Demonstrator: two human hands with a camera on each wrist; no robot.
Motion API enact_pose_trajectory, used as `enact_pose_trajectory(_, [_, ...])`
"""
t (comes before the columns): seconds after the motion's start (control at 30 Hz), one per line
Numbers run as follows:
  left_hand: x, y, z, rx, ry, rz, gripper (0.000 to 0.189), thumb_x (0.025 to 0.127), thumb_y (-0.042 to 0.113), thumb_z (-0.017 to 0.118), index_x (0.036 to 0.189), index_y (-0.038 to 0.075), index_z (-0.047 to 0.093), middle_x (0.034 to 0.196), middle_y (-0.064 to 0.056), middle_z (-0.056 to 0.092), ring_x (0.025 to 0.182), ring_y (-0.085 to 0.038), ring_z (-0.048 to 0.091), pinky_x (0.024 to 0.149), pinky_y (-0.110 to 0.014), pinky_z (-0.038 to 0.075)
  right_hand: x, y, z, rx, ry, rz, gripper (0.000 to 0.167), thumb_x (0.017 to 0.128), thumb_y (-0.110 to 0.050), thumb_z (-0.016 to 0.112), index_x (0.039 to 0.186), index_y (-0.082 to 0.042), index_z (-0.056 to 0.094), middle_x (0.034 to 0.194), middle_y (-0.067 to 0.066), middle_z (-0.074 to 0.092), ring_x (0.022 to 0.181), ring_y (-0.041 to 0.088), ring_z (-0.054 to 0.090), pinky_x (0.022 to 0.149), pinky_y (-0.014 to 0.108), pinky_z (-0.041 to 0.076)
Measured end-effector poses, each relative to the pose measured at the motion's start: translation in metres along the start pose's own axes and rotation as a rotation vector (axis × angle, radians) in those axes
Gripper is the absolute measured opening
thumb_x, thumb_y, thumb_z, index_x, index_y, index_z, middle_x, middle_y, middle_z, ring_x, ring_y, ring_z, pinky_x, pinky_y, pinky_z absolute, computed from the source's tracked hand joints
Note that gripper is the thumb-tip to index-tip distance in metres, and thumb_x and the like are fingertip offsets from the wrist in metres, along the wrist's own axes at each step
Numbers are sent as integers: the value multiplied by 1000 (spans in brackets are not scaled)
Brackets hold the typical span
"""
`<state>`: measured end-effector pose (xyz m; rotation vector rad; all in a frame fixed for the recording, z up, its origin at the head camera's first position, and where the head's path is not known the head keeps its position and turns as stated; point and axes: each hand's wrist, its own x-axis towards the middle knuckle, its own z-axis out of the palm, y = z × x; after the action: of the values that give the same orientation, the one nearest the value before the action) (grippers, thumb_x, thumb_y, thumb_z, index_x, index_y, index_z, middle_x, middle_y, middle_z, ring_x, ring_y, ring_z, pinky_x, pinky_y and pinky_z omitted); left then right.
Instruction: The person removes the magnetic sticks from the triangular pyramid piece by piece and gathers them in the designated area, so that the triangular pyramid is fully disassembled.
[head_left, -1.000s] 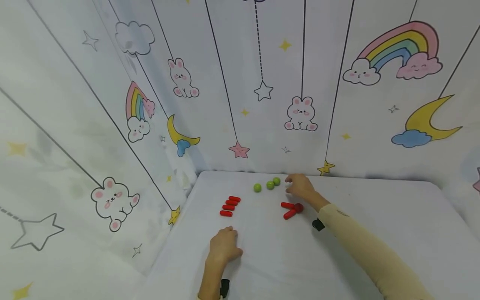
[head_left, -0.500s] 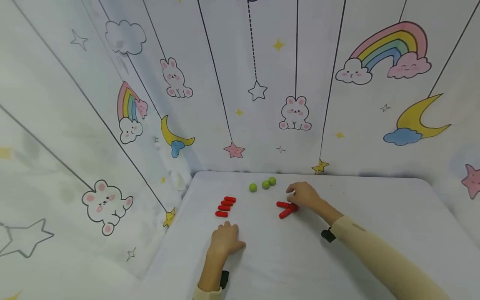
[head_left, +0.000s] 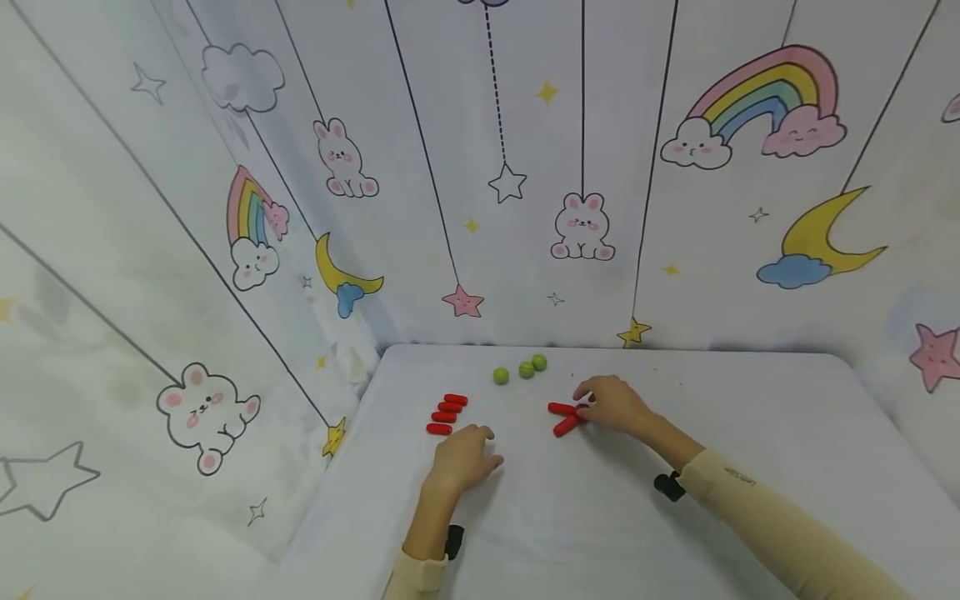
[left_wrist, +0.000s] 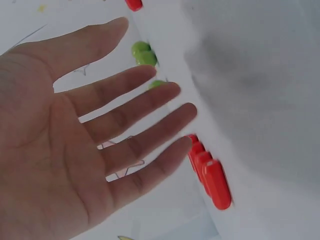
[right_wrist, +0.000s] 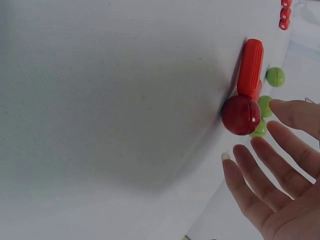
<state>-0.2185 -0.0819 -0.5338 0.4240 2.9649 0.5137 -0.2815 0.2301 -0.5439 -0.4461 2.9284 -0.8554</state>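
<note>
My right hand (head_left: pixel 615 404) hovers at a dark red ball (right_wrist: pixel 241 115), with its fingers spread and apart from it in the right wrist view. Against that ball lies the end of a red ribbed rod (right_wrist: pixel 251 65); a second red rod (head_left: pixel 561 408) forms a V with it, and in the head view the hand largely covers the ball. Fingers apart and holding nothing, my left hand (left_wrist: pixel 100 125) is over the table, just right of and nearer than several red rods (head_left: pixel 444 417) lying in a slanted row.
Three green balls (head_left: pixel 527 369) lie near the back edge of the white table (head_left: pixel 570 517). Behind and to the left hangs a white curtain (head_left: pixel 420 167) with cartoon prints. A black wrist camera (head_left: pixel 670 486) sits under the right wrist.
My right hand has come from beside the green balls toward me, down to the dark red ball. My left hand has moved slightly forward and right. The head view has shifted a little.
</note>
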Motion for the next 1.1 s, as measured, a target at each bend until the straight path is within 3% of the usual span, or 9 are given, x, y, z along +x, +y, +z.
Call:
enact_pose_trajectory(0.27, [30, 22, 16, -52, 17, 114, 33, 94, 29, 78, 121, 12, 75, 114, -4, 75, 102, -20, 70, 83, -39, 59, -4, 7, 6, -6, -26, -3, 27, 89, -12, 82, 116, -9, 77, 106, 5, 74, 93, 20, 66, 78, 38, 57])
enact_pose_trajectory(0.63, [62, 55, 40, 26, 0, 208, 33, 93, 29, 79, 123, 17, 74, 111, 2, 71, 100, -14, 68, 82, -34, 58, -11, 1, 13, 28, -36, 48, 18, 87, -10, 83, 104, -14, 78, 93, -2, 72, 83, 16, 62, 72, 32, 56])
enact_pose_trajectory(0.83, [70, 66, 46, 52, 17, 260, 28, 91, 22, 81, 118, 17, 76, 103, 3, 68, 91, -13, 65, 75, -31, 56, -17, -2, 18, 68, -16, 17, 18, 82, -8, 87, 95, -11, 76, 89, -1, 73, 78, 12, 65, 64, 29, 54])
enact_pose_trajectory(1.1, [72, 70, 50, 37, 33, 298, 23, 85, 17, 86, 107, 14, 79, 87, 4, 64, 77, -11, 60, 66, -28, 51, -25, -8, 23, 117, 1, 3, 21, 77, -10, 90, 92, -10, 75, 83, -6, 71, 70, 9, 62, 64, 31, 52])
